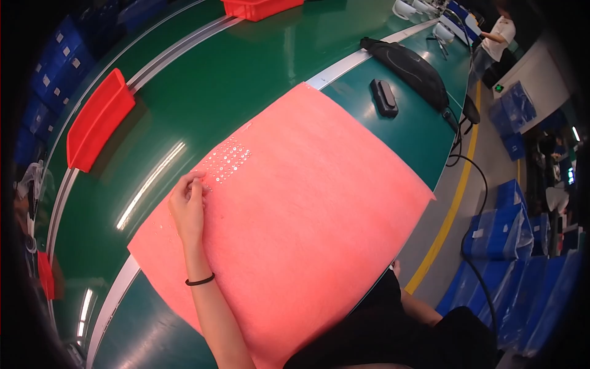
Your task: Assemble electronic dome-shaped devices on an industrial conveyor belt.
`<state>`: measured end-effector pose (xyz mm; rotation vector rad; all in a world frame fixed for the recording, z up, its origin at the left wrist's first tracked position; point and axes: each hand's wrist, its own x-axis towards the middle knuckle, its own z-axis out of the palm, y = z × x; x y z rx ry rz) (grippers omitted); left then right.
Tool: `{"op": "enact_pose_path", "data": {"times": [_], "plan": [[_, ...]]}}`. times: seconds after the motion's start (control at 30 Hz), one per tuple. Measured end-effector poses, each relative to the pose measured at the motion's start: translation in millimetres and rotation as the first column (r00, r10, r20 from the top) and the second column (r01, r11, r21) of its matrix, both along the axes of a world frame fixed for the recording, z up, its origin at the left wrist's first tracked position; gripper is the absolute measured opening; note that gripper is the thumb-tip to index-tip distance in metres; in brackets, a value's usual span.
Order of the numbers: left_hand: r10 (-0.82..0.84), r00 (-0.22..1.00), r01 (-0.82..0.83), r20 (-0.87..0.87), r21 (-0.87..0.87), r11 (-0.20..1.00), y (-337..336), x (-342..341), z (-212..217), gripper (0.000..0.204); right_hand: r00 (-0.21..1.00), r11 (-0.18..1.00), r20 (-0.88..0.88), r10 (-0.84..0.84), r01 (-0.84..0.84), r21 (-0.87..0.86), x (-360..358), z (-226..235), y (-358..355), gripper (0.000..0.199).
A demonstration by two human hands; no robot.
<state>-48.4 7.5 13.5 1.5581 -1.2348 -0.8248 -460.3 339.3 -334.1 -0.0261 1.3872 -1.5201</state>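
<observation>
The left hand (187, 206) rests on one pink felt sheet (295, 215), fingertips (195, 179) curled together beside one patch of tiny clear studs (228, 158) (too many to count); whether they pinch one, I cannot tell. Two red bins (98, 120) sit far left.

Light is bright and even over the middle of the frame, coming from overhead strip lamps whose long white reflections streak the glossy green table (203, 92) at the left. The pink sheet (295, 203) glows strongly, almost oversaturated, and casts a warm tint on the left hand (187, 206). Shadows are soft and short beneath the red bin (98, 120). The fisheye lens bends straight edges hard toward the rim, and the corners fall into black vignette. Detail softens at the edges, where the far blue crates (510, 227) look smeared
</observation>
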Motion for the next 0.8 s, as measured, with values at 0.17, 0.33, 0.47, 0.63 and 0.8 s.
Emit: {"op": "enact_pose_path", "data": {"times": [0.17, 0.33, 0.47, 0.63, 0.8], "plan": [[0.015, 1.0, -0.015, 0.008, 0.023, 1.0, 5.1, 6.1, 1.3, 0.019, 0.998, 0.998, 0.056, -0.018, 0.015, 0.066, 21.8, 64.6, -33.1, 0.033], [0.023, 0.999, -0.024, -0.026, -0.023, 0.999, 10.6, 6.4, 3.0, 0.017, 0.358, 0.861, -0.792, 0.495, -0.327, 0.39, 0.0, 64.1, -21.5, 0.031], [-0.015, 1.0, 0.014, -0.008, -0.072, 0.997, 3.7, 1.7, -9.3, 0.016, 0.853, 0.784, -0.003, 0.522, -0.479, 0.394, -46.8, 70.9, -15.2, 0.038], [0.059, 0.997, -0.057, 0.039, -0.05, 0.997, 6.1, 8.3, -11.0, 0.016, 0.453, 0.374, -0.087, 0.887, -0.596, 0.711, -30.2, 186.9, -61.1, 0.04], [0.029, 0.993, -0.016, 0.113, -0.12, 0.993, 9.5, 6.6, -11.6, 0.016, -0.768, -0.781, 0.396, 0.503, -0.207, 0.59, 5.4, 304.5, -150.7, 0.03]]}}
